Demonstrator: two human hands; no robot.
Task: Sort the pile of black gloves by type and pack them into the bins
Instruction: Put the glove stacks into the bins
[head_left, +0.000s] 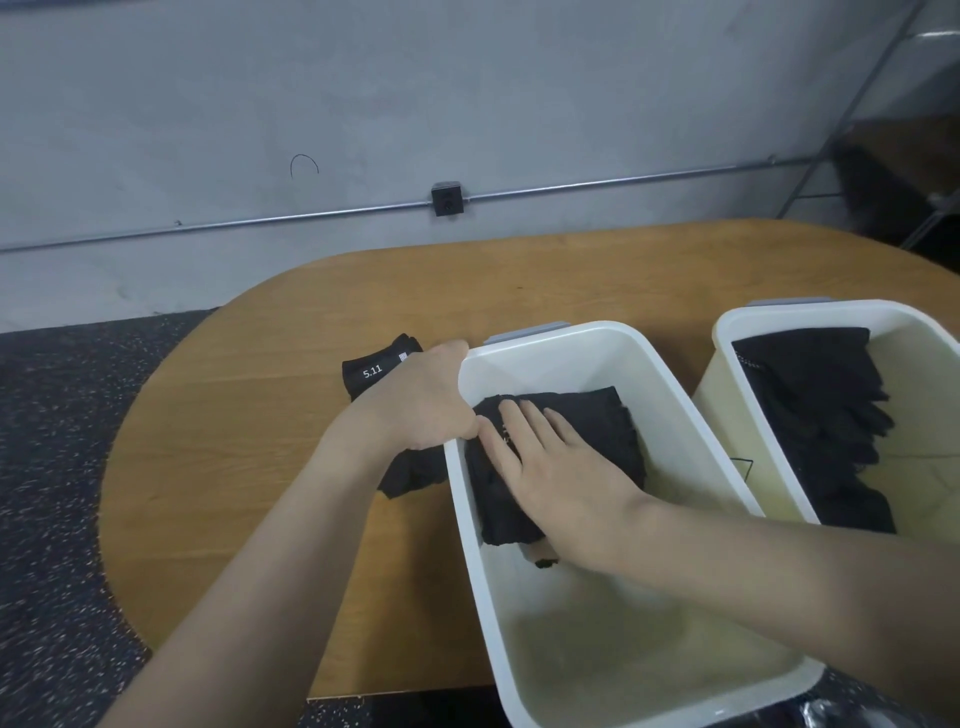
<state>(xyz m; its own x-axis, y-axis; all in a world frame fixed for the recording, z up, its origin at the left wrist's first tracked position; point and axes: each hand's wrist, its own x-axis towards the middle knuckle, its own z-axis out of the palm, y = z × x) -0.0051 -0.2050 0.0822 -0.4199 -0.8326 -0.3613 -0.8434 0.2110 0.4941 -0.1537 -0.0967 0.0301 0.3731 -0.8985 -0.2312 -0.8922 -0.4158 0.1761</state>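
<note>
The near bin (623, 649) stands on the table (260, 415) and serves as the landmark. A second bin (727, 332) stands just to its right. Gloves (597, 415) lie inside the near bin, at its far end, under the right hand (561, 467). More gloves (371, 371) lie on the table to its left, partly under the left hand (421, 395). A further stack of gloves (821, 405) lies in the second bin.
</note>
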